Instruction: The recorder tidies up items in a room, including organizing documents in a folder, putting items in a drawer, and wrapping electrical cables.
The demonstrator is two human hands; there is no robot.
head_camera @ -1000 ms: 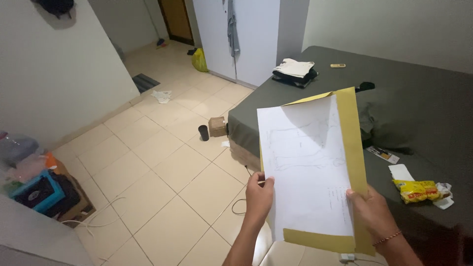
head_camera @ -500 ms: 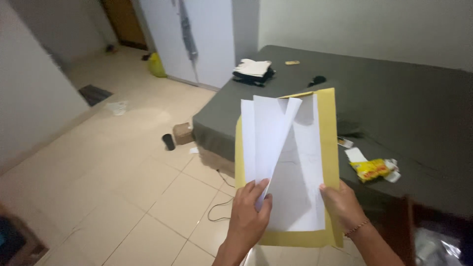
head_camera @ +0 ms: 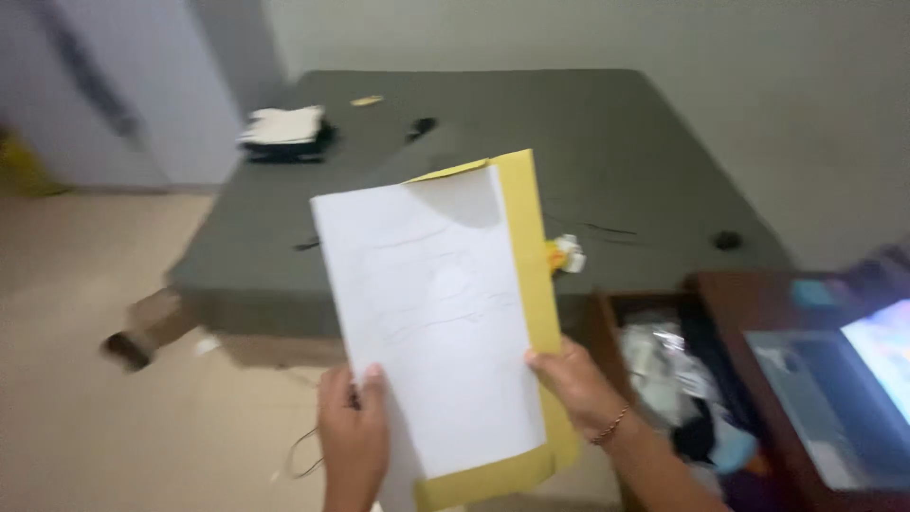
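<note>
Nearest to us, our left hand (head_camera: 353,431) pinches the lower left edge of a white sheet of paper (head_camera: 431,313), thumb on the front and fingers closed behind it. Our right hand (head_camera: 573,384), with a thin bracelet at the wrist, clamps the right side of a yellow envelope (head_camera: 533,284) that lies directly behind the sheet, thumb pressed against the paper's right edge. Both grips are closed on the stack, which we hold upright in front of us, tilted slightly left.

As for progress, we judge the sheet to be out of the envelope and laid flat against its front: the whole page shows, with faint pencil-like lines on it, and the envelope peeks out along the right side, the top corner and the bottom. Whether more sheets sit behind this one we cannot tell. Nothing has been set down yet; both things are in the air, touching no surface.

To the right and a little farther, a dark wooden worktop (head_camera: 758,313) carries a lit screen (head_camera: 882,346). Beyond the paper stretches a bed with a grey cover (head_camera: 607,142), holding a small yellow packet (head_camera: 564,254) just right of the envelope, and at the far left a folded white cloth (head_camera: 282,128). The picture is blurred.
</note>
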